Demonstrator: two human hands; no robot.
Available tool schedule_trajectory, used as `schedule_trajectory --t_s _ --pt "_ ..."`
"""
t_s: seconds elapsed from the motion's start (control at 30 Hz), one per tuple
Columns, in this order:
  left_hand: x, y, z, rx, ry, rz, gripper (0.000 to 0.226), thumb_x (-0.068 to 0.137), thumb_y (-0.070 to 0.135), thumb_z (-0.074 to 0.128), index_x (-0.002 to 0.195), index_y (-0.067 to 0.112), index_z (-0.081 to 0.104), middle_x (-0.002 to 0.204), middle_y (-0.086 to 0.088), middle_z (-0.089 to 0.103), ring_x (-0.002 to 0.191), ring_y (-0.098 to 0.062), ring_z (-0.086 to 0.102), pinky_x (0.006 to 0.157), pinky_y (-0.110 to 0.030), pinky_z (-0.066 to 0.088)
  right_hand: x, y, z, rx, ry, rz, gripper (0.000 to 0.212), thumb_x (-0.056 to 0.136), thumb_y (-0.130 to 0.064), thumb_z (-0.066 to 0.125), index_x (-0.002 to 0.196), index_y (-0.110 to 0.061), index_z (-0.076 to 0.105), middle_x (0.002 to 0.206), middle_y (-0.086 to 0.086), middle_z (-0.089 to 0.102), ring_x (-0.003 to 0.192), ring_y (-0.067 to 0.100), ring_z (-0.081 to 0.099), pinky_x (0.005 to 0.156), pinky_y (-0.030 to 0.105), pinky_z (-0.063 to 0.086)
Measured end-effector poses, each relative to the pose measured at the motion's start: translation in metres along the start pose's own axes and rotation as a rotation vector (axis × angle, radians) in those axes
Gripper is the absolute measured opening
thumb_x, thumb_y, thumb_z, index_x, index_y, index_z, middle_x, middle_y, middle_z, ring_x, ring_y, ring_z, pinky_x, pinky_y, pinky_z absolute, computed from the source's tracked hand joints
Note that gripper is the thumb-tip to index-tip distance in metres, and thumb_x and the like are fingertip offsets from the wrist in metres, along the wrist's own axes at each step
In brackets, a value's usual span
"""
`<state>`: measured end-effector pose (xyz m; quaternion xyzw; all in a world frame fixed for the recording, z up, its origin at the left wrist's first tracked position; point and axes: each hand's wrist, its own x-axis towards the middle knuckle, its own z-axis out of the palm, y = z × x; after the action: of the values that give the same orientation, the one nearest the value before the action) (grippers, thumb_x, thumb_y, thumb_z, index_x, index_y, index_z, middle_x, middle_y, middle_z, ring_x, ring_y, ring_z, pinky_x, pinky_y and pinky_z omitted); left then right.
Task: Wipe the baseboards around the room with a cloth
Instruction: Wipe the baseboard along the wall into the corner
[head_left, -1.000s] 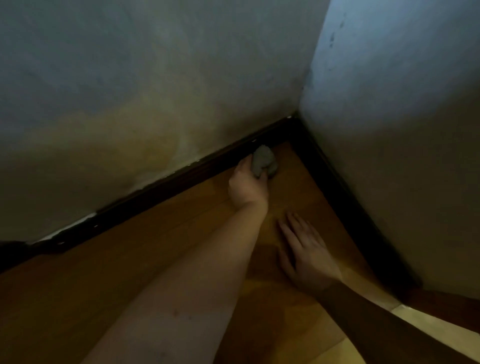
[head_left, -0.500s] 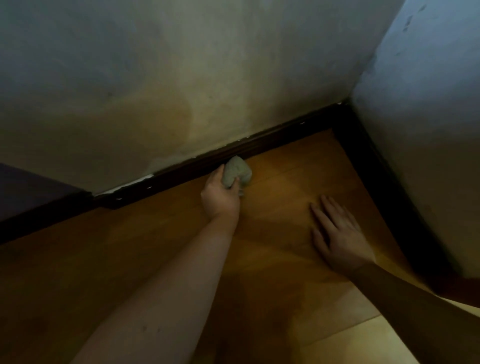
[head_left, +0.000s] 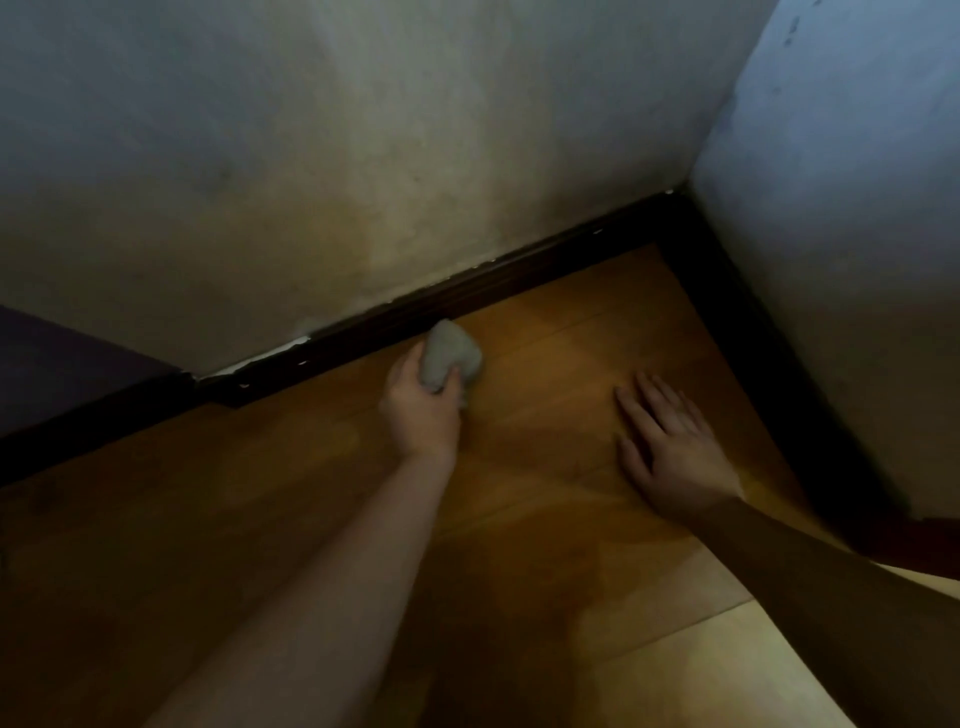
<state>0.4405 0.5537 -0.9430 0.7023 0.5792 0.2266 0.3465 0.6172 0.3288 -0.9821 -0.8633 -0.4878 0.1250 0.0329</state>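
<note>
dim room corner, wooden floor (head_left: 545, 467) meeting two pale stained walls (head_left: 363, 156). dark baseboard (head_left: 519, 275) along the foot of the far wall, turning at the corner and following the right-hand wall toward the camera. chipped white paint along its top edge near the left. darker panel (head_left: 62, 358) at far left above the same strip.

left hand (head_left: 421, 410) reaching forward, fingers and thumb curled round a bunched grey cloth (head_left: 449, 353). cloth up against the lower edge of the baseboard, where it meets the floor, roughly midway along the far wall. actual contact hard to judge in the low light.

right hand (head_left: 675, 457) flat on the floor, palm down, fingers straight and slightly spread, holding nothing, well apart from the cloth and near the right-hand wall's baseboard.
</note>
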Motion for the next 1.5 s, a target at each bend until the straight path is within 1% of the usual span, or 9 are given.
schedule_trajectory --t_s 0.2,0.5,0.6,0.73,0.83,1.03,1.2,1.4,1.5 --pt "0.008 0.041 0.03 0.012 -0.141 0.114 0.05 0.082 0.016 0.077 0.13 0.016 0.062 0.128 -0.004 0.061 0.118 -0.023 0.056 0.101 -0.038 0.047 0.0 -0.001 0.001 0.02 0.012 -0.004 0.061 0.099 -0.052 0.028 0.155 -0.032 0.017 0.162 -0.002 0.014 0.146 0.006 0.0 0.116 0.02 -0.014" --pt "0.037 0.039 0.008 0.058 -0.063 0.125 0.035 0.087 0.026 0.074 0.119 0.019 0.061 0.114 0.0 0.062 0.104 -0.022 0.062 0.086 -0.044 0.057 0.001 0.0 0.001 0.024 -0.006 -0.001 0.061 0.099 -0.052 0.028 0.155 -0.032 0.017 0.161 -0.004 0.011 0.145 0.004 -0.005 0.115 0.019 -0.017" --pt "0.039 0.019 -0.016 0.069 0.03 0.114 0.036 0.088 0.031 0.073 0.119 0.017 0.062 0.113 0.0 0.061 0.102 -0.023 0.062 0.086 -0.042 0.056 0.0 -0.001 0.002 0.025 0.001 0.0 0.061 0.099 -0.052 0.03 0.155 -0.032 0.016 0.16 -0.006 0.007 0.145 0.004 -0.005 0.115 0.019 -0.018" --pt "0.04 0.0 -0.04 0.061 0.161 0.054 0.038 0.088 0.029 0.073 0.119 0.009 0.063 0.115 -0.009 0.064 0.105 -0.026 0.06 0.082 -0.024 0.039 -0.001 0.0 0.0 0.028 0.002 -0.009 0.062 0.098 -0.054 0.027 0.155 -0.032 0.015 0.16 -0.006 0.006 0.145 0.006 -0.001 0.115 0.019 -0.016" --pt "0.04 -0.013 -0.055 0.038 0.223 -0.051 0.041 0.088 0.028 0.073 0.122 0.006 0.062 0.118 -0.012 0.064 0.107 -0.027 0.061 0.084 -0.024 0.039 -0.001 -0.001 0.0 0.046 0.012 -0.017 0.062 0.097 -0.052 0.03 0.155 -0.03 0.02 0.161 -0.004 0.011 0.146 0.008 0.002 0.116 0.019 -0.013" --pt "0.037 -0.041 -0.091 0.065 0.323 -0.169 0.036 0.089 0.029 0.072 0.118 0.01 0.061 0.116 -0.009 0.064 0.101 -0.026 0.062 0.075 -0.026 0.04 -0.001 -0.001 -0.001 0.032 0.027 -0.033 0.063 0.096 -0.05 0.031 0.155 -0.027 0.024 0.162 0.001 0.016 0.145 0.007 0.001 0.116 0.023 -0.008" --pt "0.028 -0.053 -0.109 0.095 0.259 -0.127 0.039 0.087 0.028 0.073 0.12 0.011 0.06 0.117 -0.009 0.064 0.102 -0.025 0.062 0.082 -0.034 0.05 -0.001 -0.002 -0.002 0.049 0.038 -0.045 0.064 0.095 -0.048 0.033 0.154 -0.024 0.029 0.161 0.006 0.022 0.149 0.016 0.012 0.118 0.027 0.0" --pt "0.012 -0.053 -0.102 0.064 0.142 -0.013 0.035 0.083 0.023 0.078 0.112 0.015 0.062 0.113 -0.003 0.061 0.098 -0.015 0.057 0.079 -0.025 0.042 -0.003 0.001 0.002 0.0 0.007 -0.042 0.064 0.097 -0.055 0.024 0.156 -0.031 0.014 0.162 -0.003 0.008 0.147 0.007 -0.003 0.118 0.025 -0.005" --pt "0.019 -0.058 -0.103 0.037 0.149 -0.022 0.034 0.083 0.02 0.077 0.112 0.015 0.061 0.115 -0.004 0.059 0.102 -0.02 0.059 0.086 -0.032 0.049 -0.003 0.002 0.006 -0.074 -0.037 -0.114 0.064 0.097 -0.059 0.017 0.156 -0.037 0.004 0.163 -0.009 0.0 0.149 0.008 -0.006 0.12 0.03 -0.004"
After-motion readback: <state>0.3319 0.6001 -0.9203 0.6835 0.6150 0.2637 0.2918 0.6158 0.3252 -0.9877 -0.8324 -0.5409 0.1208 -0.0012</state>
